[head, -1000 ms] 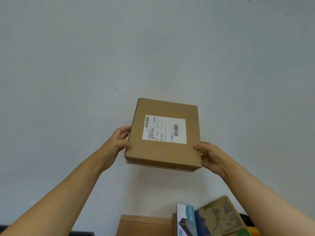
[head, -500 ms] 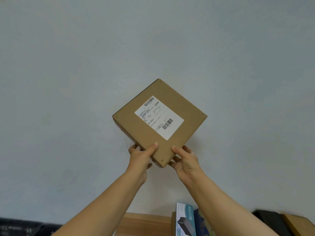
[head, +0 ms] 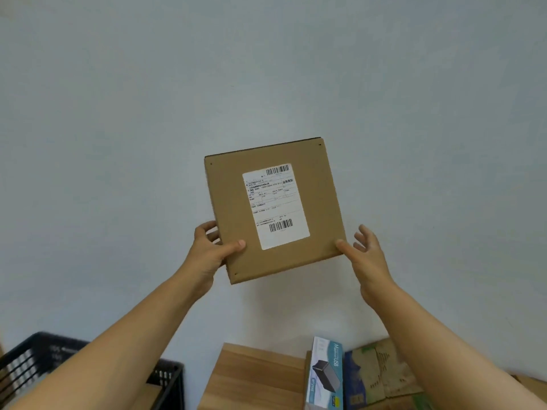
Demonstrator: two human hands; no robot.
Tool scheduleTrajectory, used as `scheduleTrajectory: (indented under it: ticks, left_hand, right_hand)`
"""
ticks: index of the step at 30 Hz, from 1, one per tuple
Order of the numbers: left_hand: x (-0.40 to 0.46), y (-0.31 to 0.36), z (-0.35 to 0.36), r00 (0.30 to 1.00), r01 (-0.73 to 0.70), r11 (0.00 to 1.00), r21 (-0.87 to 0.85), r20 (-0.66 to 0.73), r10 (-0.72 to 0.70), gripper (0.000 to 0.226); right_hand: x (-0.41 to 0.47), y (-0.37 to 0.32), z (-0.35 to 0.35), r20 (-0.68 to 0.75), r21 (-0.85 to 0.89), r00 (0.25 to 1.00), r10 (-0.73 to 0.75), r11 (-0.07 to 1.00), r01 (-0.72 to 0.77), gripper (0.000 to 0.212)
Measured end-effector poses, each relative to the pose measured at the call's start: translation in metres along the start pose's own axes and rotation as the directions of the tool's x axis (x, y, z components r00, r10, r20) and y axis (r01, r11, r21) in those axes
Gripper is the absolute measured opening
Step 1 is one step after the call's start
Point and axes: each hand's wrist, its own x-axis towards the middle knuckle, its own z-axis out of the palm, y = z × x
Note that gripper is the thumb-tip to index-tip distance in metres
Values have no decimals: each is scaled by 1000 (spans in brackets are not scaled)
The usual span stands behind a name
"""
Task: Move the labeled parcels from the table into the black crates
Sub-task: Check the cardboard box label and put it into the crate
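Pale blue-grey wall fills nearly the whole head view, with the wooden desk (head: 251, 377) only showing along the bottom edge. Held up against that wall is a flat cardboard parcel (head: 273, 210), its white shipping label (head: 276, 206) facing the camera and standing close to upright. Half a second ago the parcel sat cornerwise like a diamond, pinched at its lowest corner by both hands; a second ago the label lay sideways. So it has been turned round in the air, and the label now reads the right way up, which I judge to be a check of the label before it goes into a crate.

Gripping the lower left edge is the left hand (head: 210, 250), thumb on the front face and fingers curled behind. At the lower right corner the right hand (head: 365, 255) touches only with its thumb tip, the fingers (head: 362, 235) spread and straight, clear of the cardboard. The left hand seems to carry the weight.

Down at the lower left stands a black crate (head: 165, 377), partly hidden by the left forearm; what lies inside cannot be told. On the desk at the lower right stand a white and blue boxed product (head: 325, 377) and, just beside it, a crumpled brown and blue package (head: 381, 371). Between parcel and crate nothing stands in the way but the person's own left arm; the likely next move is a swing down and left
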Motion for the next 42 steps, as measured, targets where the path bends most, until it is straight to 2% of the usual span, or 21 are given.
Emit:
scheduleTrajectory:
  ticks: [4, 9, 17, 20, 23, 26, 32, 37, 42]
  left_hand:
    - [-6, -3, -18, 1000, -9, 997, 79, 22, 7, 67]
    - [-15, -9, -49, 998, -59, 990, 131, -6, 61, 60]
    - [-28, -10, -138, 977, -99, 954, 284, -156, 148, 57]
    - [-33, -7, -191, 969, -84, 945, 316, -196, 151, 56]
    - [-39, -3, -257, 959, -47, 904, 426, -234, 160, 58]
    - [-46, -1, -328, 959, 3, 869, 495, -247, 137, 59]
    - [-60, -5, -433, 977, 54, 858, 511, -205, 61, 65]
    - [-53, -38, -477, 982, 149, 871, 467, -174, -75, 68]
    - [-30, -81, -497, 972, 228, 834, 502, -164, -168, 68]
  right_hand:
    - [-8, 8, 19, 145, 37, 989, -4, 999, -2, 58]
    - [-28, 26, 50, 169, 86, 985, 23, 996, -38, 47]
    - [-70, 35, 134, 211, 34, 976, 52, 998, -61, 53]
    - [-92, 43, 185, 229, 21, 970, 86, 995, -93, 53]
    - [-123, 52, 246, 245, 15, 962, 120, 992, -127, 54]
    - [-157, 62, 311, 251, 17, 957, 145, 988, -154, 51]
    - [-212, 93, 406, 261, -17, 935, 239, 970, -243, 55]
    - [-236, 124, 436, 262, -112, 895, 361, 932, -344, 56]
    - [-233, 172, 454, 256, -200, 825, 503, 863, -464, 59]
